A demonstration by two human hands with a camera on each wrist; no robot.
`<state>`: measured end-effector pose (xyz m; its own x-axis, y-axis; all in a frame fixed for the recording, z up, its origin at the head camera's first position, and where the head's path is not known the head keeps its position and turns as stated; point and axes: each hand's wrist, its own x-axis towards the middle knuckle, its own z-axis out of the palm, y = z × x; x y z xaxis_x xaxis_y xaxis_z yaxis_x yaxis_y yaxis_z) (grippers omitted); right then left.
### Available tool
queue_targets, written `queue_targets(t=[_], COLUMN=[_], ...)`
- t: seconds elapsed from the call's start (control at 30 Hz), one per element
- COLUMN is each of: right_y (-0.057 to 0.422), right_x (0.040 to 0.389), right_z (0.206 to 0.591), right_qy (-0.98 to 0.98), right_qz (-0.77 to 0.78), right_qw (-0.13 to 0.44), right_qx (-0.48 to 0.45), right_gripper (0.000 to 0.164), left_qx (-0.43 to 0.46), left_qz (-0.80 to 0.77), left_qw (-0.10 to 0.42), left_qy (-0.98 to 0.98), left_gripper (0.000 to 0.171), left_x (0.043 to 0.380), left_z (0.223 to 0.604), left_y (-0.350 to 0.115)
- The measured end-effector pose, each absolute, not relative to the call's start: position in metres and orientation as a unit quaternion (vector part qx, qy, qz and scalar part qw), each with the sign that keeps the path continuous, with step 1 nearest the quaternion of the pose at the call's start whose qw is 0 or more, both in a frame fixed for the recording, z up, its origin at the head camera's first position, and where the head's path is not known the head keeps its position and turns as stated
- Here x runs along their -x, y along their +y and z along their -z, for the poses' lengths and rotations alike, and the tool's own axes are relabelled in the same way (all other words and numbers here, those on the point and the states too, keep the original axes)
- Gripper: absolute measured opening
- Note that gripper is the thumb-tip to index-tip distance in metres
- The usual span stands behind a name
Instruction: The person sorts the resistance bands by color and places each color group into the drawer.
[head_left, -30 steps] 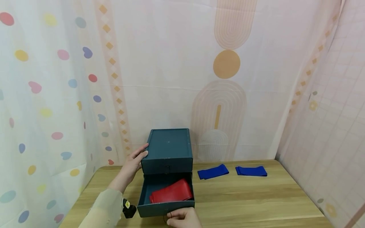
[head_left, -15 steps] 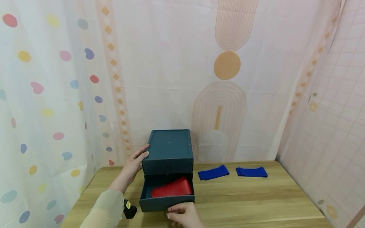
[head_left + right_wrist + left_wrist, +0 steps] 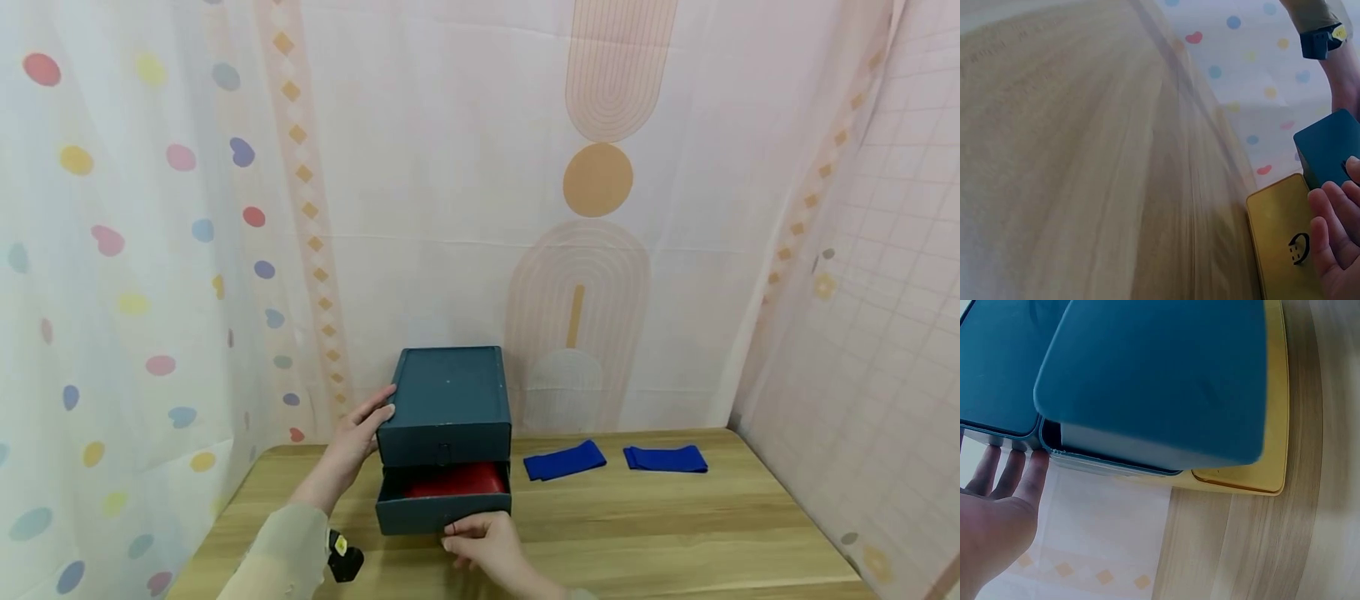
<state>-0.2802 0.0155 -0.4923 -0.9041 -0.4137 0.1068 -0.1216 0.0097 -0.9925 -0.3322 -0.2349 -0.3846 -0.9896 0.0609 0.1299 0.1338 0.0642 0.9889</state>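
A dark teal drawer cabinet (image 3: 450, 387) stands near the back of the table. Its middle drawer (image 3: 412, 517) is partly pulled out, and a folded red band (image 3: 461, 481) lies inside, mostly covered by the tier above. My right hand (image 3: 491, 546) pinches the drawer's small ring pull between thumb and fingers; the ring (image 3: 1344, 166) shows only in part in the right wrist view. My left hand (image 3: 352, 446) rests against the cabinet's left side, its fingers fairly straight in the left wrist view. A yellow drawer (image 3: 1275, 219) sits below the teal one.
Two folded blue bands, a nearer-left one (image 3: 566, 460) and a right one (image 3: 666, 458), lie on the wooden table (image 3: 675, 533) to the cabinet's right. A patterned curtain (image 3: 450, 250) hangs close behind. A black device (image 3: 345, 558) is on my left wrist.
The teal drawer has slid inward, pushed by my right hand, and less of the red band shows. My left hand has stayed at the cabinet's side. The head view has tilted slightly.
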Motion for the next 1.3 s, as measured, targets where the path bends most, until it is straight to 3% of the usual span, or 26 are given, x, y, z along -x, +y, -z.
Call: queue_targets(t=[1.3], right_y=[0.007], right_x=[0.328], right_z=[0.485], right_qy=[0.717], right_qz=[0.667], right_qw=[0.103], right_qx=[0.175], right_gripper=[0.021], left_qx=[0.056], left_qz=[0.693], left_qw=[0.031], left_qy=[-0.718], left_gripper=[0.056], left_x=[0.334], left_z=[0.387], left_y=[-0.233])
